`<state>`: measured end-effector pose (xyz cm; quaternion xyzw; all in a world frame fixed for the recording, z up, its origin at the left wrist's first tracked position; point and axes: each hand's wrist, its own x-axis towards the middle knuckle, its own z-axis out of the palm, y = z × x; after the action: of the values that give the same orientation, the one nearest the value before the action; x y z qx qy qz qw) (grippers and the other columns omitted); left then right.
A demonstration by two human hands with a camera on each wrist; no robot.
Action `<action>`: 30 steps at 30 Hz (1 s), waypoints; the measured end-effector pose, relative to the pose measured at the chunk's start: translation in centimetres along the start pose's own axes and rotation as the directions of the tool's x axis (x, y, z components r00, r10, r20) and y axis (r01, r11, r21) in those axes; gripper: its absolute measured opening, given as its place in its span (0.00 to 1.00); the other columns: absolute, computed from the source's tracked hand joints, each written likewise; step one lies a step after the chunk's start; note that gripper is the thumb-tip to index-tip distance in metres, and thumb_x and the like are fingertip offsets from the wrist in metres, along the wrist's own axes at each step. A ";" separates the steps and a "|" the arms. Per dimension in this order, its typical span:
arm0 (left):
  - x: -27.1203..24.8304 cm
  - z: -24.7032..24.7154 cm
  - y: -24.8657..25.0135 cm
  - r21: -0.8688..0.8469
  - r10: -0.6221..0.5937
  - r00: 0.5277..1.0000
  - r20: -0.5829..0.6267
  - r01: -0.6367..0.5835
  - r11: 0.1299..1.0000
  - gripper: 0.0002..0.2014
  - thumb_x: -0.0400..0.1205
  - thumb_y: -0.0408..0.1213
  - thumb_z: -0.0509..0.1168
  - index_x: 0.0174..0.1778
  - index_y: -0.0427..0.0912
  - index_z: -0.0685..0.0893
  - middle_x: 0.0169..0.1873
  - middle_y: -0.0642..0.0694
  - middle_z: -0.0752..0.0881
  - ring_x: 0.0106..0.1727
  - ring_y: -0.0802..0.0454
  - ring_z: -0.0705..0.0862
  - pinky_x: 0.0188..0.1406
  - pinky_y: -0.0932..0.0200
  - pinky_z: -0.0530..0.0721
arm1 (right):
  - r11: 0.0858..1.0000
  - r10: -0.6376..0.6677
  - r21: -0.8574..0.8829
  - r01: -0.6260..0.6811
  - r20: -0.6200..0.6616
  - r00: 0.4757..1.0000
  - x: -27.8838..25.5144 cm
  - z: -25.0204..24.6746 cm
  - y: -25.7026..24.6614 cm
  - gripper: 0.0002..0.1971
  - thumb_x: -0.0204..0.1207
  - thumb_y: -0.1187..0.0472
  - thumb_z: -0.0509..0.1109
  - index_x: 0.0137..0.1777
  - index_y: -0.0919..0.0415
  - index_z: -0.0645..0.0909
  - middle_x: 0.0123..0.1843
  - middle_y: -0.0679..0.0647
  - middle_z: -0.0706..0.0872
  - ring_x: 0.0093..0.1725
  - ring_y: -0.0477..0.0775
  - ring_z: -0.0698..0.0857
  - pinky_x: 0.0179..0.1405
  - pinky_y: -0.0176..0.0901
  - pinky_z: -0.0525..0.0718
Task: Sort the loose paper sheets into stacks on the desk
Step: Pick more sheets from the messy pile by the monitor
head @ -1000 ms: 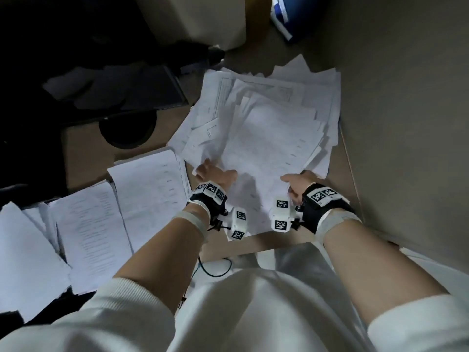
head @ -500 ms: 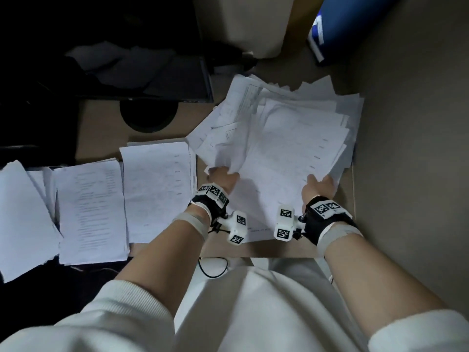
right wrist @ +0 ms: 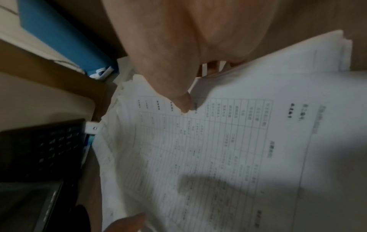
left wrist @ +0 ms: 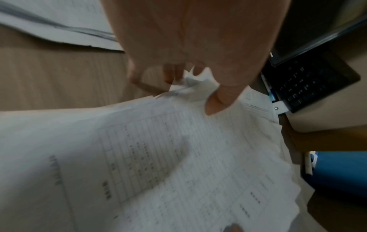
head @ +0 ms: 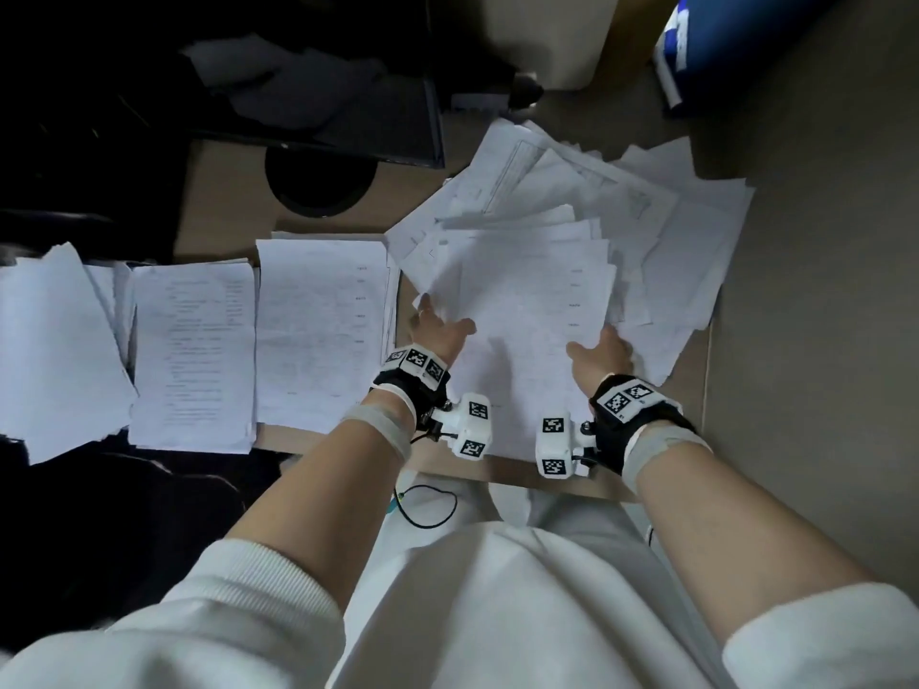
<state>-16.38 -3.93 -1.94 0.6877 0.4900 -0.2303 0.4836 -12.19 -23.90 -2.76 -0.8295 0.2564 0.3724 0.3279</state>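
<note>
head view: both hands' fingers pinch a sheaf (head: 527, 310) over the wooden desk (head: 224, 191) beside stacks (head: 318, 330).

A fanned bundle of printed sheets (head: 527, 310) lies atop a messy loose pile (head: 671, 231) on the desk (head: 224, 191). Three stacks (head: 318, 330) sit side by side to its left.

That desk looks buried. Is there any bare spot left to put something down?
Little. Bare desk shows behind the sorted stacks, beside the dark round base, plus a strip along the near edge. The loose pile under both hands crowds the right.
</note>
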 end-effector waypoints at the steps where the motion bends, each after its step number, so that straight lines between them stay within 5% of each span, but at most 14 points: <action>1: 0.2 0.1 -0.6 0.013 -0.029 0.999 -0.026 0.029 0.999 0.52 0.67 0.48 0.73 0.86 0.38 0.56 0.80 0.38 0.66 0.78 0.37 0.69 0.70 0.47 0.74 | 1.000 0.008 -0.019 -0.008 -0.008 1.000 -0.1 0.1 -0.4 0.34 0.75 0.54 0.70 0.80 0.57 0.63 0.77 0.61 0.69 0.73 0.68 0.73 0.72 0.64 0.73; 4: 0.2 0.7 -1.6 -0.106 -0.093 0.995 0.040 0.097 0.990 0.51 0.56 0.49 0.73 0.78 0.35 0.68 0.70 0.38 0.78 0.64 0.38 0.81 0.54 0.51 0.79 | 0.997 0.062 0.043 -0.066 0.086 0.994 -0.2 0.2 -1.2 0.44 0.73 0.52 0.76 0.82 0.63 0.55 0.77 0.62 0.71 0.71 0.67 0.76 0.69 0.59 0.77; 6: -0.2 0.8 -1.8 -0.151 -0.117 0.992 0.050 0.123 0.981 0.48 0.56 0.46 0.73 0.74 0.35 0.69 0.65 0.39 0.80 0.60 0.40 0.81 0.51 0.50 0.79 | 0.996 0.086 0.024 -0.091 0.159 0.984 -0.4 0.2 -1.3 0.43 0.71 0.48 0.78 0.80 0.63 0.60 0.70 0.58 0.77 0.67 0.65 0.79 0.65 0.57 0.80; 9: -0.4 0.6 -2.4 -0.177 -0.149 0.985 0.091 0.163 0.971 0.37 0.65 0.41 0.76 0.69 0.37 0.70 0.61 0.41 0.80 0.60 0.42 0.80 0.54 0.48 0.79 | 0.997 0.053 -0.065 -0.039 0.223 0.973 -1.7 0.2 -1.1 0.34 0.63 0.41 0.78 0.65 0.58 0.79 0.57 0.53 0.85 0.54 0.62 0.85 0.60 0.57 0.85; 12: -0.6 0.3 -3.0 -0.108 -0.206 0.974 0.099 0.216 0.970 0.38 0.67 0.43 0.76 0.72 0.36 0.71 0.61 0.38 0.82 0.59 0.37 0.83 0.58 0.42 0.85 | 0.992 0.060 -0.124 -0.032 0.225 0.973 -2.4 0.5 -1.1 0.25 0.70 0.48 0.77 0.62 0.63 0.79 0.53 0.60 0.85 0.53 0.65 0.87 0.57 0.56 0.86; 16: -0.9 -0.4 -1.9 -0.146 -0.015 0.999 -0.046 0.009 0.989 0.21 0.73 0.30 0.73 0.62 0.35 0.80 0.55 0.38 0.87 0.54 0.38 0.86 0.57 0.44 0.87 | 0.988 0.111 0.082 -0.128 0.184 0.977 -2.6 0.2 -1.8 0.32 0.76 0.63 0.75 0.77 0.72 0.67 0.73 0.65 0.76 0.70 0.68 0.78 0.64 0.56 0.79; 19: -1.2 -0.8 0.0 -0.204 0.135 0.990 -0.036 -0.140 0.969 0.14 0.75 0.28 0.71 0.57 0.37 0.85 0.54 0.38 0.89 0.54 0.38 0.87 0.58 0.46 0.87 | 0.943 0.089 0.315 -0.107 0.071 0.993 -2.4 -0.8 -2.2 0.24 0.74 0.65 0.75 0.69 0.69 0.76 0.63 0.60 0.83 0.63 0.64 0.82 0.56 0.51 0.79; 22: -0.8 -1.0 2.8 -0.023 0.254 0.967 0.006 -0.254 0.967 0.17 0.77 0.41 0.68 0.58 0.37 0.86 0.52 0.43 0.88 0.54 0.41 0.86 0.59 0.50 0.84 | 0.908 0.041 0.417 -0.036 -0.001 0.999 -1.7 -1.6 -3.3 0.17 0.75 0.64 0.76 0.63 0.61 0.79 0.61 0.57 0.85 0.58 0.59 0.84 0.59 0.51 0.81; 24: 0.3 -0.7 4.5 0.138 0.289 0.957 0.016 -0.289 0.947 0.24 0.73 0.48 0.65 0.60 0.38 0.86 0.60 0.41 0.86 0.62 0.39 0.83 0.64 0.50 0.80 | 0.922 0.063 0.383 -0.059 0.002 0.998 -0.8 -1.9 -3.9 0.31 0.72 0.58 0.79 0.72 0.62 0.71 0.70 0.59 0.80 0.66 0.63 0.81 0.66 0.59 0.81; 26: 1.9 -0.2 5.4 0.347 0.279 0.960 0.007 -0.264 0.900 0.27 0.76 0.49 0.64 0.70 0.42 0.83 0.77 0.41 0.74 0.78 0.42 0.70 0.76 0.49 0.67 | 0.931 0.121 0.341 -0.128 0.041 0.992 -0.1 -2.1 -4.2 0.42 0.69 0.53 0.82 0.77 0.65 0.64 0.74 0.60 0.76 0.70 0.65 0.79 0.66 0.61 0.80; 28: 3.4 0.1 5.7 0.497 0.240 0.970 0.046 -0.230 0.837 0.28 0.81 0.49 0.64 0.79 0.46 0.76 0.85 0.43 0.61 0.86 0.47 0.56 0.83 0.51 0.55 | 0.918 0.146 0.359 -0.168 0.089 0.985 0.6 -1.9 -4.3 0.48 0.63 0.49 0.84 0.78 0.67 0.64 0.71 0.59 0.78 0.70 0.65 0.79 0.62 0.60 0.80; 30: 4.7 0.2 5.7 0.570 0.209 0.975 0.076 -0.214 0.793 0.29 0.83 0.50 0.64 0.81 0.45 0.71 0.85 0.41 0.60 0.86 0.46 0.57 0.84 0.51 0.57 | 0.888 0.183 0.406 -0.213 0.114 0.977 1.2 -1.6 -4.3 0.48 0.57 0.46 0.86 0.73 0.67 0.69 0.66 0.54 0.81 0.67 0.63 0.79 0.54 0.60 0.77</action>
<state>-9.32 -2.28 -3.18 0.8507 0.3157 -0.3148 0.2786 -7.90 -22.50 -1.39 -0.6960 0.4009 0.3705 0.4665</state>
